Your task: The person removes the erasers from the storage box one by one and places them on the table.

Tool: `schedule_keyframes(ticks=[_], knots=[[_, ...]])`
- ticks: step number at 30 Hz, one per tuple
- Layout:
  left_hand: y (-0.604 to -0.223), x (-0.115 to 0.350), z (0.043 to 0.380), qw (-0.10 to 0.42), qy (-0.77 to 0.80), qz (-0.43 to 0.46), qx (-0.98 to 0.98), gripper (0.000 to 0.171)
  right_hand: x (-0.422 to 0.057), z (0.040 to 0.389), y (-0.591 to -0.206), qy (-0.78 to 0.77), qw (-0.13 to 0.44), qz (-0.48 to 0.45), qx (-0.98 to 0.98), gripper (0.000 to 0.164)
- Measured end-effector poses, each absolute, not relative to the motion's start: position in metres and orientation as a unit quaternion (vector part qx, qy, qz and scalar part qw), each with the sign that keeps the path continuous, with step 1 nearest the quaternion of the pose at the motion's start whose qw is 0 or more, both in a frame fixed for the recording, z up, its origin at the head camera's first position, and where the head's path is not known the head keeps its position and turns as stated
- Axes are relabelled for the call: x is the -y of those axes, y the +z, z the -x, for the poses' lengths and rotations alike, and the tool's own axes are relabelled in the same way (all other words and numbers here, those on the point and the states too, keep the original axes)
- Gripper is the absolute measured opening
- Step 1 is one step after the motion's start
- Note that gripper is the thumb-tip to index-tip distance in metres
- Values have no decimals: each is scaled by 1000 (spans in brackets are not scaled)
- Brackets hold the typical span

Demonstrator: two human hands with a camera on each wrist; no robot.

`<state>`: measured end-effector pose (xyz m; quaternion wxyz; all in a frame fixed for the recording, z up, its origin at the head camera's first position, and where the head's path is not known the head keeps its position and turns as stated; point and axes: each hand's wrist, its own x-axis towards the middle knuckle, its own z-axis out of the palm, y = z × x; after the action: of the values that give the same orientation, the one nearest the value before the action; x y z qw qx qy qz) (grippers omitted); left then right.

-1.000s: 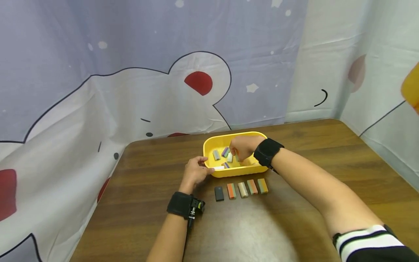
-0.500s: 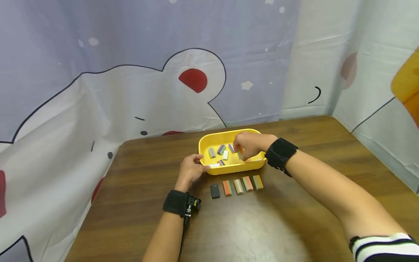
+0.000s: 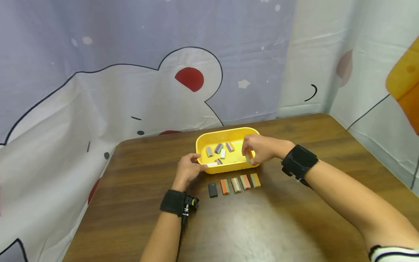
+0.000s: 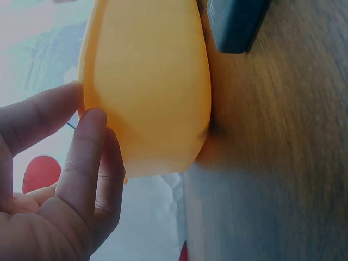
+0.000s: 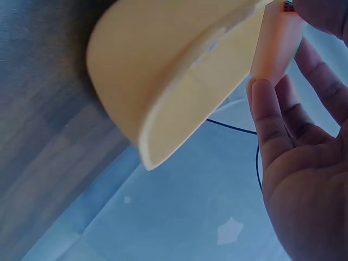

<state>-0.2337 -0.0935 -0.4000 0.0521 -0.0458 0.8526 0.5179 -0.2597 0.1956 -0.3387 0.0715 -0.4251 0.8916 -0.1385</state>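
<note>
A small orange-and-green block (image 3: 249, 155) is pinched between the thumb and fingers of my right hand (image 3: 260, 147), at the right end of a yellow tray (image 3: 235, 167). The right wrist view shows the same block (image 5: 276, 44) from close by, at the level of the tray's rim. My left hand (image 3: 188, 169) holds the tray's left end, its fingertips (image 4: 93, 117) against the wall near the rim. Inside the tray lie several small blocks, among them a white block (image 3: 223, 154), a grey block (image 3: 209, 151) and a purple-and-green block (image 3: 218, 148).
In front of the tray, a row of blocks lies on the wooden table (image 3: 235, 225): a black block (image 3: 212, 190), an orange-and-green one, a cream block (image 3: 236, 185) and two more two-coloured ones. A printed curtain (image 3: 255, 62) hangs behind the table.
My right hand has moved rightward and lifted a little with the orange-and-green block, uncovering a purple-and-orange block in the tray. My left hand stays at the tray's end. The head view has shifted slightly.
</note>
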Motion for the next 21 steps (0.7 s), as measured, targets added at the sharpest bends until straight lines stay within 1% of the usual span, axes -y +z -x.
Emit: schedule_keyframes(ticks=[4, 13, 21], knots=[[-399, 95, 234, 53, 517, 46, -853, 53, -205, 250, -342, -155, 59, 425, -890, 25], [-399, 96, 233, 59, 520, 51, -851, 54, -223, 234, -355, -184, 62, 420, -887, 32], [-397, 96, 233, 65, 518, 51, -851, 53, -231, 222, -365, -200, 88, 408, -886, 32]])
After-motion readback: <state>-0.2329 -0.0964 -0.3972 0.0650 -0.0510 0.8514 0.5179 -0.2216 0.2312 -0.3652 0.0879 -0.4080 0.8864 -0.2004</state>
